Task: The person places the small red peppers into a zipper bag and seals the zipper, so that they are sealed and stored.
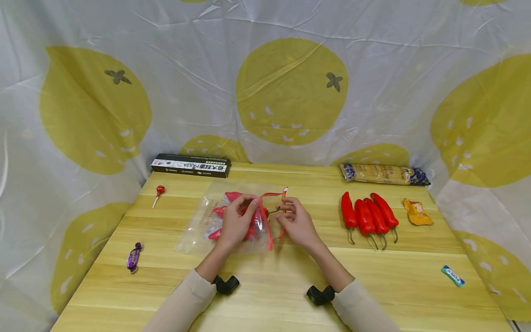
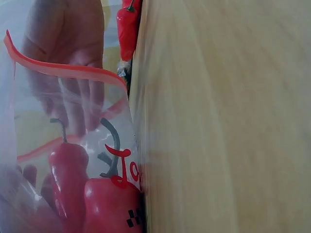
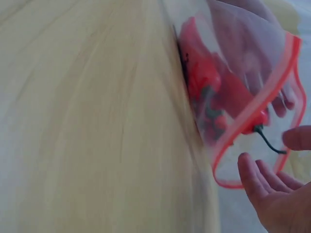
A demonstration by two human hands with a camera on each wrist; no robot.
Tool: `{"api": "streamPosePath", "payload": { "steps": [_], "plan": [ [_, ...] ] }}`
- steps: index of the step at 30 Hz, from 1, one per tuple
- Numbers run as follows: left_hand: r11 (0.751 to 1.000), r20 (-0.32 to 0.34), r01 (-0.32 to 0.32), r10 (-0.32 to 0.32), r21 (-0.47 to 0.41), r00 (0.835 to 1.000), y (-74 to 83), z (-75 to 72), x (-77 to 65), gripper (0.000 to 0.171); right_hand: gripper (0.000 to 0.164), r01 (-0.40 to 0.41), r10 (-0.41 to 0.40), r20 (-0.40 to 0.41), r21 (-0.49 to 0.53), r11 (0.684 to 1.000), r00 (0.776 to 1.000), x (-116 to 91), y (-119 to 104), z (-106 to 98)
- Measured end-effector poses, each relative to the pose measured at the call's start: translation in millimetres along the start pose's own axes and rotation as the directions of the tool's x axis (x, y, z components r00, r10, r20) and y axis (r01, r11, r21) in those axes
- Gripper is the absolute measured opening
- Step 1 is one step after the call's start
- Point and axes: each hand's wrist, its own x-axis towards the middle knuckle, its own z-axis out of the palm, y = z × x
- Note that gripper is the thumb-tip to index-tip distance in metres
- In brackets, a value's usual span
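Note:
A clear zip bag (image 1: 192, 233) with a red zip edge lies in the middle of the table, several red chili peppers (image 1: 220, 211) inside it. My left hand (image 1: 236, 223) pinches the bag's upper side near the mouth, thumb on top. At the open mouth is my right hand (image 1: 300, 226), its thumb and fingers apart in the right wrist view. One pepper's green stem (image 3: 265, 141) points out toward that thumb. Through the plastic, the left wrist view shows a chili pepper (image 2: 68, 170) close to the opening.
Several red chili peppers (image 1: 365, 219) lie in a row at right, before a noodle pack (image 1: 377, 174). An orange wrapper (image 1: 416, 212) and a small blue-white packet (image 1: 453, 275) sit farther right. Leftward are a pasta box (image 1: 191, 166), a lollipop (image 1: 160, 190) and a purple candy (image 1: 133, 258).

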Motion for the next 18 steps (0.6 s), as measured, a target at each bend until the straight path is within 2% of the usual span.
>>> {"api": "streamPosePath", "payload": {
  "steps": [3,9,12,18],
  "plan": [
    [1.000,0.004,0.000,0.000,0.002,1.000,3.0,-1.4,-0.9,0.021,0.043,0.036,-0.036,0.007,0.051,0.998,0.999,-8,-4,-11],
    [1.000,-0.014,0.000,0.000,-0.015,1.000,-22.0,0.2,6.3,0.024,0.045,0.105,-0.113,0.112,0.079,0.991,0.987,-22,-12,-22],
    [1.000,-0.023,-0.012,0.012,-0.020,1.000,-29.2,0.8,7.7,0.025,0.050,0.122,-0.134,0.171,0.076,0.990,0.976,-24,-13,-22],
    [0.998,-0.037,-0.022,0.020,-0.059,0.999,-27.6,3.2,6.4,0.029,0.055,0.094,-0.124,0.244,0.130,0.987,0.962,-25,-16,-10]
  ]
}}
